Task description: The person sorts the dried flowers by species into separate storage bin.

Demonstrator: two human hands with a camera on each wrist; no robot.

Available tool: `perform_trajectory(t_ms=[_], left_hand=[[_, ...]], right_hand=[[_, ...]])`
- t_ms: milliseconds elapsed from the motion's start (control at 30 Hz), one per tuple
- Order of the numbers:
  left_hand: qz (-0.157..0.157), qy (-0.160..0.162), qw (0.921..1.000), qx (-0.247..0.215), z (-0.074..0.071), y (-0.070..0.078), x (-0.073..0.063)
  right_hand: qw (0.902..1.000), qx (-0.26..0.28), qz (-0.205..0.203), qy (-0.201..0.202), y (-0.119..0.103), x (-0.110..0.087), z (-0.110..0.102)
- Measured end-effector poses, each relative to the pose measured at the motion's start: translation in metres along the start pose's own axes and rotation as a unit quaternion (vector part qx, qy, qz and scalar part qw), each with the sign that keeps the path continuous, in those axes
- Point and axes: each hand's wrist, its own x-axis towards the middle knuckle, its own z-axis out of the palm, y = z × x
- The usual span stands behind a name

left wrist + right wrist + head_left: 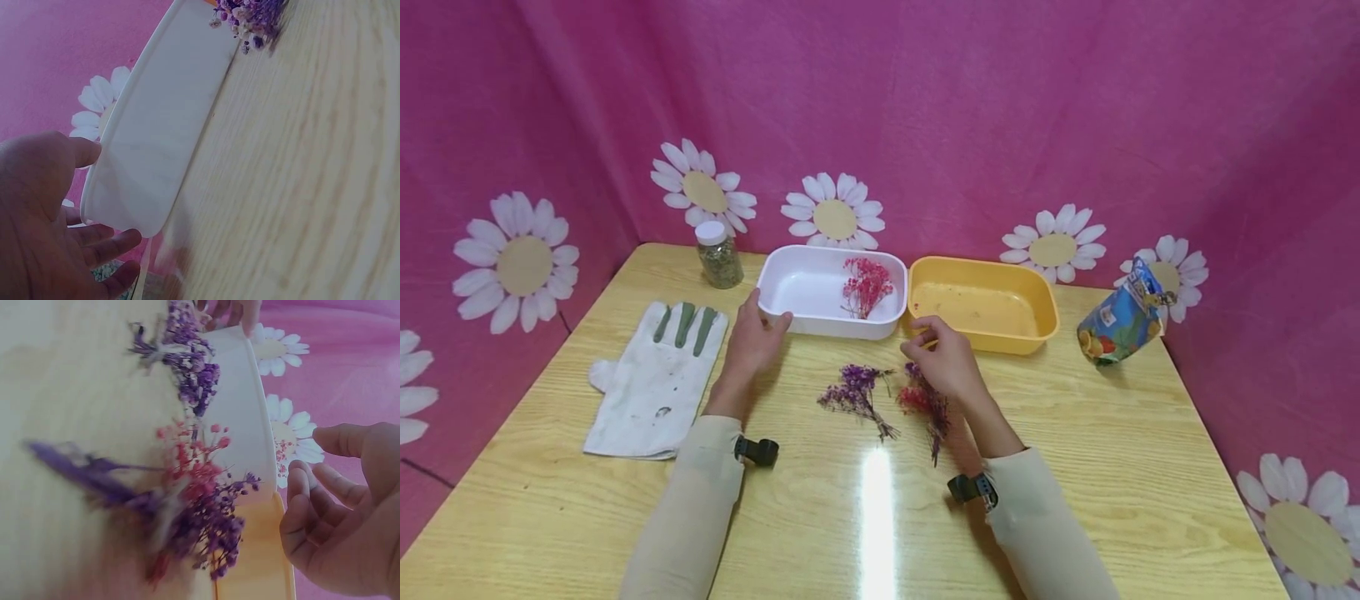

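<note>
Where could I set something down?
Bare wooden tabletop lies between the beige right sleeve and the blue printed pouch, and in front of the white cloth glove. It's crowded around the purple dried flowers by the right hand.

Magenta cloth (925, 100) hangs as walls behind the tabletop (1112, 450) and along its left and right sides, printed with large white daisies (835, 218) with yellowish centres. The tabletop has pale wood grain; a bright reflected streak (877, 525) crosses its near middle.
</note>
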Motion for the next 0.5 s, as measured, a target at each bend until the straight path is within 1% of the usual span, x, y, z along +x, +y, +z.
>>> perform_trajectory(t_ms=[67, 200, 267, 333, 500], left_hand=[[0.001, 0.001, 1.0, 0.002, 0.0, 0.0, 0.0], [0.001, 0.002, 1.0, 0.001, -0.001, 0.002, -0.001], [-0.002, 0.001, 1.0, -0.001, -0.001, 0.002, -0.002], [-0.007, 0.0, 1.0, -0.002, -0.001, 0.002, -0.002], [-0.015, -0.004, 0.9999, -0.003, -0.001, 0.002, -0.002]], right_hand=[[0.9999, -0.011, 0.002, -0.003, 0.003, -0.008, -0.001], [0.9998, -0.017, -0.007, -0.012, 0.009, -0.019, -0.002], [0.9994, -0.029, -0.012, -0.013, 0.014, -0.024, -0.002], [0.9985, -0.049, -0.019, -0.014, 0.019, -0.029, -0.001], [0.9926, -0.107, -0.054, -0.022, 0.028, -0.041, 0.0]])
